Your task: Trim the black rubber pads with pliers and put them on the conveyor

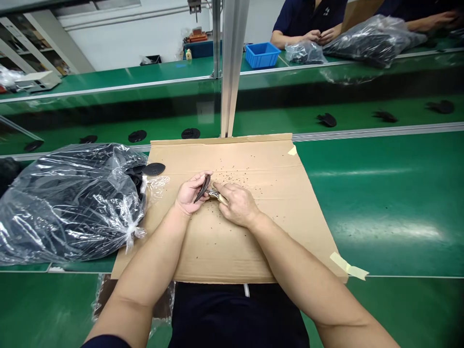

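Observation:
Over the middle of a cardboard sheet (pixel 232 251), my left hand (pixel 189 194) is closed on a black round disc (pixel 203 188), which it holds tilted up on its edge. My right hand (pixel 239 204) is wrapped round the pale handles of a pair of cutting pliers (pixel 213 193). The metal jaws of the pliers meet the rim of the disc; whether they are closed on it I cannot tell. Small dark bits are scattered over the cardboard around both hands. Another black disc (pixel 154 168) lies flat at the sheet's upper left, beside the bag.
A large clear bag (pixel 72 208) of black parts stands at the left. Beyond a metal post (pixel 234 67), a belt (pixel 268 108) carries several black discs. Across it are a blue bin (pixel 263 55), more bags and two people. Tape (pixel 348 267) holds the cardboard's right corner.

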`<state>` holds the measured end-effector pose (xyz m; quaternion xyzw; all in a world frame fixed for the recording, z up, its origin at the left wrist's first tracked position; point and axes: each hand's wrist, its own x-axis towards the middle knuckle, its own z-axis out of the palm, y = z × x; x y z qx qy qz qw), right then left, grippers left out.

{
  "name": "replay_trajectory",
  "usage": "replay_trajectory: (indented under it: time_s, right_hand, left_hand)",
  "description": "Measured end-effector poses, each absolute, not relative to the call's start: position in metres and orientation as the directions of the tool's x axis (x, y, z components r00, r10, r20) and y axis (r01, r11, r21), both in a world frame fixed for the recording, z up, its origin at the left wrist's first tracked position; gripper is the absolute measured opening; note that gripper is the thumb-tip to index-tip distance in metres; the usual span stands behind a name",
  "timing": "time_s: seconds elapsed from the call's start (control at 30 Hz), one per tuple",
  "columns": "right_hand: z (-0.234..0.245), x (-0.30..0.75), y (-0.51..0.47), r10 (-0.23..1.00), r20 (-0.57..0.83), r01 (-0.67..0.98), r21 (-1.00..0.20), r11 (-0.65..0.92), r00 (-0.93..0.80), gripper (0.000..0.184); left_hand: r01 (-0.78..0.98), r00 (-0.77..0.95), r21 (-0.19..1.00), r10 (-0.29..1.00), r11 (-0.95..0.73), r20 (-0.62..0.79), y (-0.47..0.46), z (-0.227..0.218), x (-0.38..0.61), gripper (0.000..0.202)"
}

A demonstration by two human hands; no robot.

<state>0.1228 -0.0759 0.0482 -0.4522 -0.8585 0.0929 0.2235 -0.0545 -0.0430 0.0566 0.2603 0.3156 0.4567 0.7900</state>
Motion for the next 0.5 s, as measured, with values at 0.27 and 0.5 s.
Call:
replay_trajectory:
  time_s: [0.27,0.5]
  right_hand:
    - [0.0546,0.1244,-0.0766,0.831,0.213,0.770,-0.312,0.557,-0.514,0.054]
    - [0.0577,0.1254,-0.0801,0.853,0.162,0.793,-0.313,0.522,-0.497,0.053]
  left_hand:
    - [-0.531,0.350,0.733,0.898,0.425,-0.267,-0.0434,0.0556,-0.0540,0.020]
    - [-0.504,0.307,0.766,0.912,0.399,-0.272,-0.0463,0.0571,-0.0508,0.024]
